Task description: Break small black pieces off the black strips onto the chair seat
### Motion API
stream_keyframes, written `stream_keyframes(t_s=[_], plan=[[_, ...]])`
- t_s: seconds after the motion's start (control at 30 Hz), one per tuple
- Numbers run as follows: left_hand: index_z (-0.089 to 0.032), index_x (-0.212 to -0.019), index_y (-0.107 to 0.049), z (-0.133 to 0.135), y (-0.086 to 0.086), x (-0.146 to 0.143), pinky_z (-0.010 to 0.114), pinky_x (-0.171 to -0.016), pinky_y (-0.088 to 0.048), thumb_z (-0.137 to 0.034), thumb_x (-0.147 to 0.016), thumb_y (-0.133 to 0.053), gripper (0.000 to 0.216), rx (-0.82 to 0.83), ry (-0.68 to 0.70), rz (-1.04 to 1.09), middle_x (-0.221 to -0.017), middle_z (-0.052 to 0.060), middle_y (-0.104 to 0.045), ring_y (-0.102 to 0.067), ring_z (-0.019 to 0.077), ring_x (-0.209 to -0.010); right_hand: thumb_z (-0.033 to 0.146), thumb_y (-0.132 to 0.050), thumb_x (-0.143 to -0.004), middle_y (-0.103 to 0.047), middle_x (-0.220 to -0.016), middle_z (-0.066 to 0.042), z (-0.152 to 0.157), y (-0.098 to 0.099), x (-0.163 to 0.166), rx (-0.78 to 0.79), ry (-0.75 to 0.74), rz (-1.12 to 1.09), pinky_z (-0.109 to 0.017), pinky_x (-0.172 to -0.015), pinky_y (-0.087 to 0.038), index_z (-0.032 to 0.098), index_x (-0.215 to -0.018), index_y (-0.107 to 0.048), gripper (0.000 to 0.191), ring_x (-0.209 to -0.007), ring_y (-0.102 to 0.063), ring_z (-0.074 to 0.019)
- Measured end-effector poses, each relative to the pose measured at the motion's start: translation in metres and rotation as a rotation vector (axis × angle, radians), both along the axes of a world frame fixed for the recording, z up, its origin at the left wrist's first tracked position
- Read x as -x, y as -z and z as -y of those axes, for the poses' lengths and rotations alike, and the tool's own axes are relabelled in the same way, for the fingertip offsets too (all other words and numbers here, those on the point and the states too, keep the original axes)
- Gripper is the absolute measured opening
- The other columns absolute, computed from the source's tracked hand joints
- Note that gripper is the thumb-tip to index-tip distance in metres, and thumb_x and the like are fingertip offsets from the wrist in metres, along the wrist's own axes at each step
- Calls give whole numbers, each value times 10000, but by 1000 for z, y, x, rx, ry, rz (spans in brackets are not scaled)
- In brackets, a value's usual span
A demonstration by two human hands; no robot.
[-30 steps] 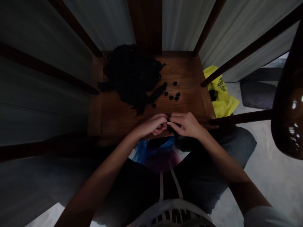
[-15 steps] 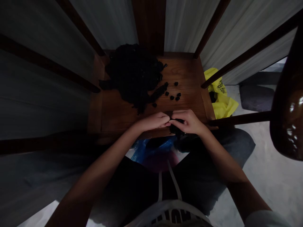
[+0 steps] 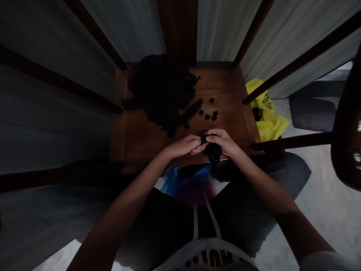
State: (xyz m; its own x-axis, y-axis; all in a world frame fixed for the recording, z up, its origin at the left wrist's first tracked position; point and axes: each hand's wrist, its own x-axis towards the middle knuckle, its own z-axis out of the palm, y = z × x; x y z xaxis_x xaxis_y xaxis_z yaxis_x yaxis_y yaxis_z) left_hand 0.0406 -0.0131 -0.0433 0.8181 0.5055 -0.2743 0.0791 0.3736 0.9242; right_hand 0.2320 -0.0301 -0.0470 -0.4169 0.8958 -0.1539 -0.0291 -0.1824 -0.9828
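black clump (image 3: 213, 152) of soft-looking, ragged material, held between a person's two bare hands above the near edge of a wooden seat (image 3: 231, 88), to the right of that edge's middle. its lower end dangles by the edge; whether it touches the wood cannot be told. the left hand (image 3: 189, 145) pinches the clump's left end between thumb and curled fingers. the right hand (image 3: 224, 143) grips it from the other side, thumb laid over the top, the remaining fingers partly hidden. the fingertips of both hands are close together.

a large, dark pile (image 3: 163, 92) of similar black stuff spreads over the left and middle of the seat, up to the far edge. a strip (image 3: 193, 109) slants out from its right side. near the strip's tip lie five small black bits (image 3: 207, 117), well short of the right edge; a sixth bit (image 3: 186, 126) sits nearer the hands, just beside the pile.

brown wooden bars (image 3: 96, 34) and a broad slat (image 3: 180, 30) rise around the seat. past the right edge is a yellow bag (image 3: 272, 126) with dark lettering. below the near edge, between the person's knees, blue plastic (image 3: 170, 180) shows. the light is dim.
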Motion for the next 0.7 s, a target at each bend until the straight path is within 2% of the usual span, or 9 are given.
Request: stream_keyframes(t_s=[0.07, 0.13, 0.23, 0.33, 0.47, 0.53, 0.6, 0.7], plan=[[-189, -587, -360, -1, 3, -2, 225, -458, -201, -257, -800, -394, 226, 120, 6, 45, -515, -61, -233, -221, 71, -448, 365, -643, -800, -508, -640, 32, 0, 0, 1, -19, 22, 17, -206, -567, -334, 141, -718, -620, 240, -594, -443, -87], [-184, -583, -388, -3, 3, -4, 226, -453, -219, -309, -837, -373, 283, 214, 22, 51, -513, -59, -230, -218, 74, -442, 352, -624, -817, -498, -632, 34, -2, -1, -1, -112, 21, 93, -209, -581, -337, 142, -705, -609, 238, -596, -433, -85], [-176, -633, -438, -2, 0, -7, 222, -455, -251, -467, -904, -344, 409, 230, -7, -15, -530, -63, -240, -224, 74, -439, 322, -582, -839, -514, -622, 31, -5, -4, -5, -280, -2, 234, -217, -611, -358, 147, -689, -599, 232, -609, -443, -91], [-184, -696, -456, 5, -7, -9, 220, -461, -263, -577, -895, -420, 441, -14, -118, -172, -539, -60, -300, -288, 81, -448, 282, -563, -837, -555, -638, 22, -6, -5, -7, -390, -26, 295, -220, -637, -379, 150, -695, -602, 198, -636, -486, -100], [-175, -703, -509, 13, -13, -10, 238, -591, -361, -471, -933, -428, 383, -485, -239, -276, -644, -10, -497, -459, 117, -610, 255, -556, -839, -566, -646, 21, -4, -6, -5, -421, -57, 292, -212, -634, -377, 146, -695, -609, 188, -641, -499, -96], [-170, -688, -507, 14, -13, -9, 241, -620, -367, -440, -945, -413, 385, -534, -235, -258, -654, -9, -508, -461, 115, -627, 261, -554, -836, -545, -632, 27, -3, -6, -4, -378, -61, 270, -210, -624, -374, 146, -688, -600, 192, -629, -485, -94], [-171, -653, -459, 14, -10, -8, 233, -560, -339, -472, -945, -405, 423, -414, -201, -218, -595, -21, -451, -406, 98, -554, 276, -555, -828, -521, -619, 33, -2, -5, -3, -310, -51, 244, -210, -615, -371, 149, -682, -587, 197, -620, -468, -94], [-200, -610, -338, 10, -4, -6, 216, -429, -215, -566, -914, -415, 482, -5, -48, -58, -504, -70, -252, -232, 68, -430, 302, -572, -808, -506, -625, 34, 1, -3, -1, -198, -25, 187, -212, -607, -363, 151, -683, -591, 196, -617, -452, -95]])
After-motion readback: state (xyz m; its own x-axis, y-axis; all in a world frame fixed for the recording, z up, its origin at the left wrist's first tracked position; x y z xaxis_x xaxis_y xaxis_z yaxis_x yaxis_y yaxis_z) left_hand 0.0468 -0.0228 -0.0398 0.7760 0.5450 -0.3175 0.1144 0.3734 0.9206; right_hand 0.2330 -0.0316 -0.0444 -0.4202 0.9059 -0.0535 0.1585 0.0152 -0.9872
